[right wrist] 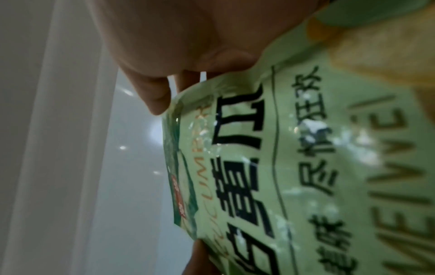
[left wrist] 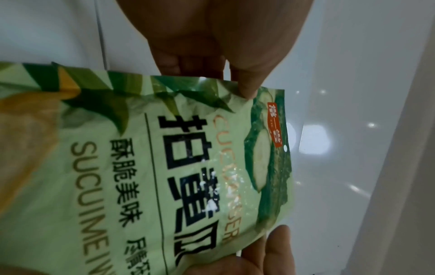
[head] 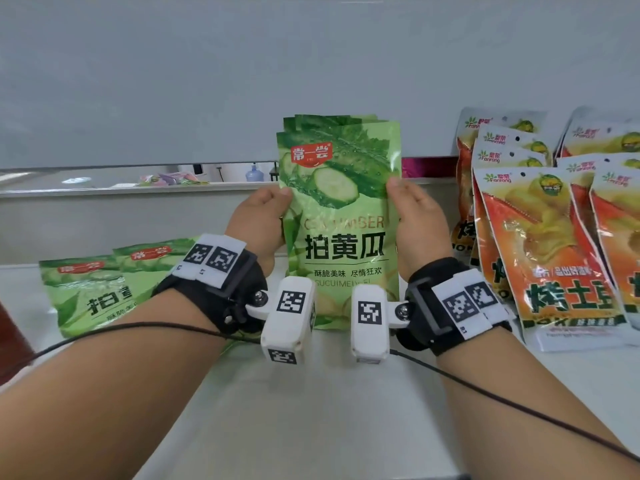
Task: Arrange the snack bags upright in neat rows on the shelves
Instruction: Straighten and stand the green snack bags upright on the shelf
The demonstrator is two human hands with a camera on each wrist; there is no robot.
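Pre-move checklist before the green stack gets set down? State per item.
1. Both hands on the stack: left hand and right hand grip the side edges of the green cucumber bags. ok.
2. Stack upright, print facing out: ok.
3. Bags in the stack aligned: top corners fan out behind the front bag. not ok.
4. Bottom edge seated on the shelf: hidden by the wrist cameras. cannot tell.
5. Neighbour row: orange potato bags stand to the right, gap visible. ok.
6. Remaining stock: two green bags lying flat at left. not ok.
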